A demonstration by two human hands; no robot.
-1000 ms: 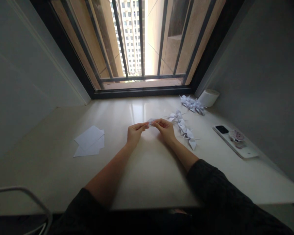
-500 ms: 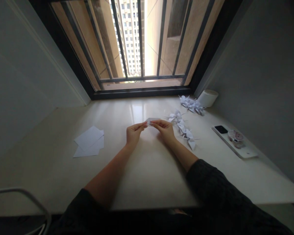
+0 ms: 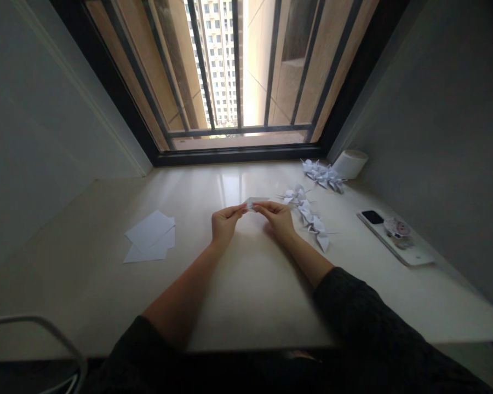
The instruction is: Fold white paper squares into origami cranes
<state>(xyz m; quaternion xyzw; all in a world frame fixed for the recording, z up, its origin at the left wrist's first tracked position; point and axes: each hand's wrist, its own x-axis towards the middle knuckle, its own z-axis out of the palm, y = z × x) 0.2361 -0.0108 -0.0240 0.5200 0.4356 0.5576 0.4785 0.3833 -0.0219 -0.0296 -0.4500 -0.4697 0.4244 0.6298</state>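
Both of my hands pinch one small folded piece of white paper [image 3: 252, 202] just above the pale table [image 3: 238, 284], in the middle of the head view. My left hand [image 3: 225, 223] grips its left end with thumb and fingertips. My right hand [image 3: 276, 216] grips its right end. Most of the paper is hidden by my fingers. A row of finished white paper cranes [image 3: 308, 214] lies just right of my right hand. A second cluster of paper cranes [image 3: 324, 175] lies farther back.
A stack of blank white sheets [image 3: 150, 237] lies to the left. A white phone [image 3: 394, 236] with a round sticker lies at the right, and a white roll [image 3: 350, 162] stands in the back right corner. A barred window [image 3: 238, 82] runs along the far edge. A metal chair frame [image 3: 45, 334] shows at lower left.
The small paper has risen slightly between my fingertips. My hands stay in nearly the same place.
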